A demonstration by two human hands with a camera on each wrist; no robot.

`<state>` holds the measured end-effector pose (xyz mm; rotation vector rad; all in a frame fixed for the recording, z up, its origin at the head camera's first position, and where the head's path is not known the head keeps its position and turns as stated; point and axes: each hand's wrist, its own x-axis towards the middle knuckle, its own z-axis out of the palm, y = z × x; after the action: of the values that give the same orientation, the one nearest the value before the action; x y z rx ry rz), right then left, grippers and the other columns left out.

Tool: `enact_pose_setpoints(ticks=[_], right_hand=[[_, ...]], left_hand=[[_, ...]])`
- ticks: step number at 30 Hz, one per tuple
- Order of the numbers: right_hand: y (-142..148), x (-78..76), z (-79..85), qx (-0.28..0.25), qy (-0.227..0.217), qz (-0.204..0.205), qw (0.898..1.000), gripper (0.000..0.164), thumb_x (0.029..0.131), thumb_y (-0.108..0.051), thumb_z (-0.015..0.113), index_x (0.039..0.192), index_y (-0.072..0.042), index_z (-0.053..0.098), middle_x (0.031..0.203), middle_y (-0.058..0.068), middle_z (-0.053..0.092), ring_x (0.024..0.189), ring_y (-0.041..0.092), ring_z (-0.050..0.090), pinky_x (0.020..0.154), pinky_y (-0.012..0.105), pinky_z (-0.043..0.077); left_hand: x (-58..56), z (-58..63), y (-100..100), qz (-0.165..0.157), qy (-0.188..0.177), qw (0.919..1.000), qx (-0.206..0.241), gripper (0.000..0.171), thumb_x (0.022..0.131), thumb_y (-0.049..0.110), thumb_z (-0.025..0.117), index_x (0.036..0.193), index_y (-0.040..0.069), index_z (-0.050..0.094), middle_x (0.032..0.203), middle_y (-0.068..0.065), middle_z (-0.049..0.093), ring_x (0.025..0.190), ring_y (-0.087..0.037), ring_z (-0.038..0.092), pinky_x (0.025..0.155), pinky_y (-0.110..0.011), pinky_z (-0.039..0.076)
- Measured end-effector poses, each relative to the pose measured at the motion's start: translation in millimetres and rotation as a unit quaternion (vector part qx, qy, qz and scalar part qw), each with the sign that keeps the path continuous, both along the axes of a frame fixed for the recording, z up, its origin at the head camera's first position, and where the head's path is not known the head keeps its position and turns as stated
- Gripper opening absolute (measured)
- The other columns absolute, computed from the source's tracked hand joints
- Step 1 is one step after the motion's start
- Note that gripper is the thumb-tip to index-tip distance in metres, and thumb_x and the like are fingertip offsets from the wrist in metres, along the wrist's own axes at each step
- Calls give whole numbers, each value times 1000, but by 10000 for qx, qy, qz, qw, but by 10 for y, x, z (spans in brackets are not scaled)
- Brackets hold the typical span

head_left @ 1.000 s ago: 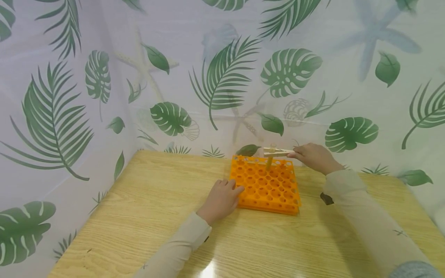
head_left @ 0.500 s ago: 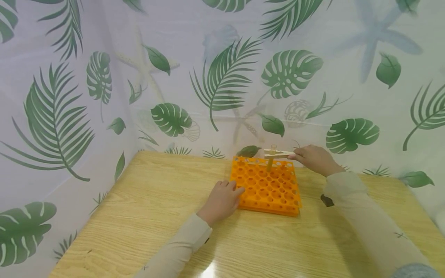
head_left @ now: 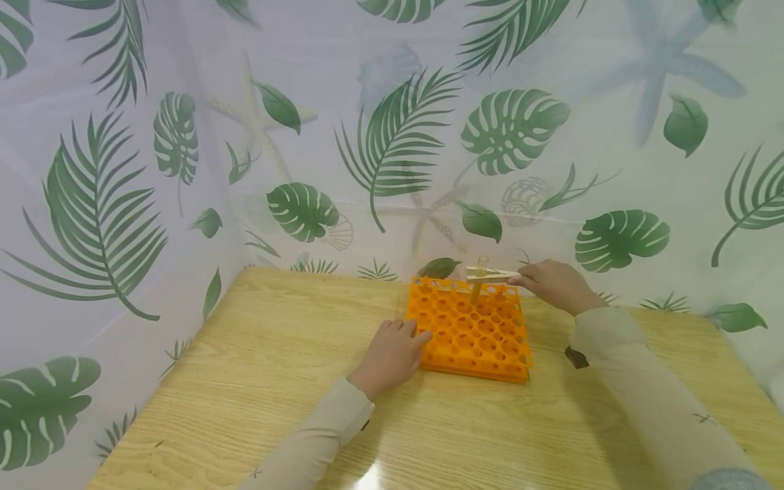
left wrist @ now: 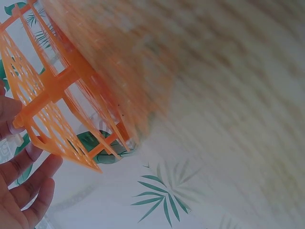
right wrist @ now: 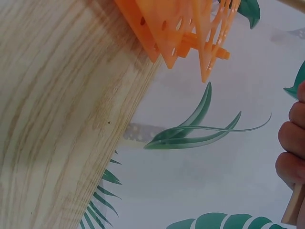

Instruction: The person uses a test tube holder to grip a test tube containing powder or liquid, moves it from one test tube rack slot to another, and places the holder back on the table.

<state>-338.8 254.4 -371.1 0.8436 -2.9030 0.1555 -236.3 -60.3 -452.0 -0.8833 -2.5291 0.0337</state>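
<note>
My right hand (head_left: 559, 284) grips the end of a wooden test tube clamp (head_left: 499, 275) above the rack's back edge. The clamp's jaws are around the upper part of a clear test tube (head_left: 476, 292) with yellowish contents. The tube stands slightly tilted, its lower end at a hole in the back part of the orange test tube rack (head_left: 463, 340). My left hand (head_left: 390, 355) holds the rack at its left side. In the left wrist view, thumb and fingers (left wrist: 33, 179) are at the rack's top plate (left wrist: 57, 143). The right wrist view shows curled fingers on the clamp's handle (right wrist: 294, 205).
The rack stands on a wood-grain table (head_left: 294, 327), towards its back edge. A white sheet (head_left: 392, 156) printed with green leaves hangs behind and to the left. A dark piece (head_left: 576, 357) shows under the right sleeve cuff.
My right hand and the clamp sit very slightly lower against the tube. The left hand and the rack hold their place; the head view has shifted a little.
</note>
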Motion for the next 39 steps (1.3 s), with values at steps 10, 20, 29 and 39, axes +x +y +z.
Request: enact_pose_setpoints(ticks=[10, 20, 29, 39], right_hand=[[-19, 9, -28, 8, -59, -4, 10000, 36, 92, -42, 52, 85, -12, 70, 69, -1, 62, 61, 14, 55, 70, 43, 48], [-20, 2, -89, 63, -11, 5, 10000, 39, 92, -43, 52, 91, -10, 72, 76, 3, 67, 66, 19, 60, 75, 46, 50], [3, -27, -166, 73, 38, 87, 9999, 35, 92, -39, 53, 90, -10, 71, 76, 3, 67, 66, 19, 60, 72, 46, 50], [2, -25, -169, 146, -113, 30, 9998, 39, 92, -43, 51, 85, -9, 69, 67, -1, 60, 61, 15, 54, 70, 44, 49]], left_hand=[[-1, -7, -1, 54, -61, 10000, -46, 17, 91, 24, 56, 107, 24, 60, 84, 3, 55, 70, -14, 48, 67, -27, 41], [13, 10, -3, 38, -38, 10000, -23, 16, 91, 24, 55, 106, 23, 61, 85, 3, 56, 71, -15, 49, 68, -28, 42], [15, 1, -8, -49, 109, 9999, 91, 15, 91, 22, 55, 104, 22, 61, 83, 3, 55, 69, -14, 49, 67, -28, 42], [13, 4, -7, 26, -33, 10000, 24, 16, 92, 22, 53, 106, 23, 61, 85, 2, 55, 71, -15, 49, 69, -28, 42]])
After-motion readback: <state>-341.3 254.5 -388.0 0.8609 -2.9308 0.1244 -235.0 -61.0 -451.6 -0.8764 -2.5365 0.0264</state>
